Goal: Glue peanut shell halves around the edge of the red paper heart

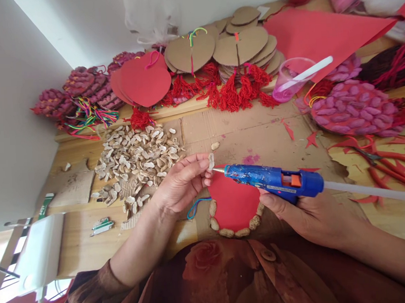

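My left hand (185, 180) pinches a peanut shell half (211, 161), its hollow side turned toward the glue gun's nozzle. In my right hand (295, 214) is a blue glue gun (266, 177) with an orange trigger, and a long pale glue stick (369, 190) runs out of its back. The nozzle tip is at the shell, close to my left fingertips. Below both hands lies a red heart-shaped piece (235, 206) with several peanut shells (242, 232) along its near edge. Its upper part is partly hidden by the glue gun and my fingers.
A pile of peanut shells (137, 155) spreads at left. Cardboard shapes (191, 51), red hearts (146, 81) and red tassels (235, 92) line the back. At right are a plastic cup with pink liquid (284, 89), a pink shell-covered piece (356, 110) and orange-handled pliers (391, 158).
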`<state>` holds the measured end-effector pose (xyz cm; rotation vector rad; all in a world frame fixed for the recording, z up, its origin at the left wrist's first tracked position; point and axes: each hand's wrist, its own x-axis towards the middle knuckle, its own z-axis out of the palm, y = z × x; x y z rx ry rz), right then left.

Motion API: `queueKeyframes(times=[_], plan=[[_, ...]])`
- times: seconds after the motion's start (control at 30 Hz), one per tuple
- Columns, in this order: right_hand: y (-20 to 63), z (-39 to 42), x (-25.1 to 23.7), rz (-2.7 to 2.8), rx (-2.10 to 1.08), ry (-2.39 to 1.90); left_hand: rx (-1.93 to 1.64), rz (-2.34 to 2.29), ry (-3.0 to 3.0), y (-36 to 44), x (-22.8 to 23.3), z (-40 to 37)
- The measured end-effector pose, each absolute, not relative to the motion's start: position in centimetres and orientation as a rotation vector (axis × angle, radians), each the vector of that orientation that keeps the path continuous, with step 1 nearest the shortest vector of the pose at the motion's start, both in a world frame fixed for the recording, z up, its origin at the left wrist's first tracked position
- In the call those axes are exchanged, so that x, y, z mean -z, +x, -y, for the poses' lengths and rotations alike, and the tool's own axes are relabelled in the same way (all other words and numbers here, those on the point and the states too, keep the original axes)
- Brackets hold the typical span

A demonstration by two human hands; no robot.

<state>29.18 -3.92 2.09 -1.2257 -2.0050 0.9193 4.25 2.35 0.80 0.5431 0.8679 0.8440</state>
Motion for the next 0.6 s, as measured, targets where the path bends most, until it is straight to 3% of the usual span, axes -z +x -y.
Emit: queueKeyframes(times=[0.6], plan=[[29.1,4.0,-2.8,1.923,-1.048,-1.467,-0.876,-0.839,0.637,3.5,-1.0,-2.8]])
